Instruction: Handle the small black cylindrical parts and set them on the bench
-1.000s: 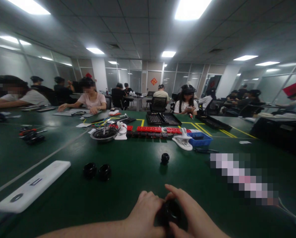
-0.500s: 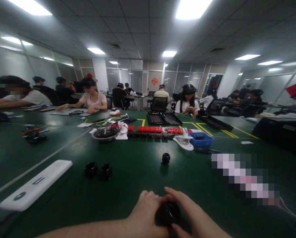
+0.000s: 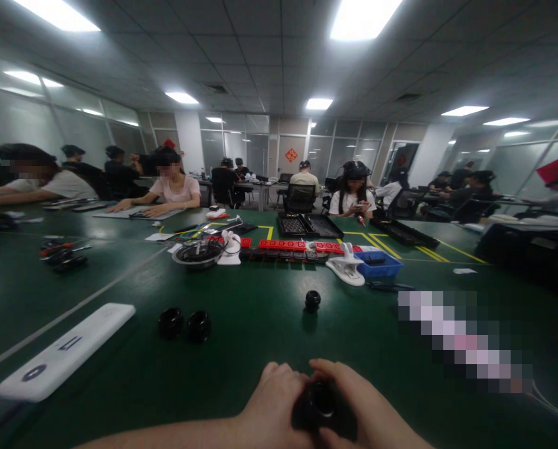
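Close to me at the bottom of the view, a glossy black ring-shaped part (image 3: 324, 399) with a round opening sits between my two hands. My left hand (image 3: 274, 396) presses against its left side, with the fingertips hidden behind. On the other side my right hand (image 3: 360, 396) curls around it, index finger over the far edge and thumb at the near side. Past the hands, a smaller black ringed part (image 3: 313, 301) stands on the green table (image 3: 255, 312). Two more black rings, a left one (image 3: 171, 323) and a right one (image 3: 199, 326), rest side by side to the left.
A long white device (image 3: 68, 352) lies at left. Farther back are a metal bowl (image 3: 197, 257), a red strip of parts (image 3: 288, 245), a white clamp stand (image 3: 347, 268) and a blue bin (image 3: 379, 264). A pixelated strip (image 3: 466, 342) lies at right. People sit across the table.
My hands stay around the black ring, which appears slightly turned, with its opening showing a little differently. The camera view has shifted very slightly.
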### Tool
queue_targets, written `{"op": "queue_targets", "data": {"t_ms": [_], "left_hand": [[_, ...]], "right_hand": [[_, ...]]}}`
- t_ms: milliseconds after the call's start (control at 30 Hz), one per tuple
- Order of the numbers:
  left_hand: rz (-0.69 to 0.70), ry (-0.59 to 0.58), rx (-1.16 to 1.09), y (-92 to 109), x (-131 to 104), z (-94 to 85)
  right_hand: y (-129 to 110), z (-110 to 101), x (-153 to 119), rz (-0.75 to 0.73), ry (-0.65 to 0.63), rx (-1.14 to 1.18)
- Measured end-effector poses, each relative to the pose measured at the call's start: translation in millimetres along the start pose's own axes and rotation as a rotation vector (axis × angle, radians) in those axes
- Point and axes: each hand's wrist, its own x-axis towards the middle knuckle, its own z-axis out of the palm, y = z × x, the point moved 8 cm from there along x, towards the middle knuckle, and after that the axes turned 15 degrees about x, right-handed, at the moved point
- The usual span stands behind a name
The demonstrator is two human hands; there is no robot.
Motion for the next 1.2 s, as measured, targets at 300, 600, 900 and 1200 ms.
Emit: {"op": "queue_targets", "data": {"t_ms": [300,600,900,1200], "left_hand": [[0.007,0.038,-0.022,-4.1,0.3,2.4],[-0.007,0.027,-0.016,0.3,0.0,-1.1],[-0.026,0.021,-0.011,-5.4,-0.7,0.8],[0.012,0.057,-0.039,0.8,-0.2,-2.7]], "right_hand": [[0.1,-5.6,1.1,0.11,0.071,0.028],[-10.3,-1.4,-3.0,-0.111,0.042,0.03],[-10.3,-1.9,0.2,-0.023,0.032,0.043],[-14.0,-1.7,-2.9,-0.094,0.031,0.047]]}}
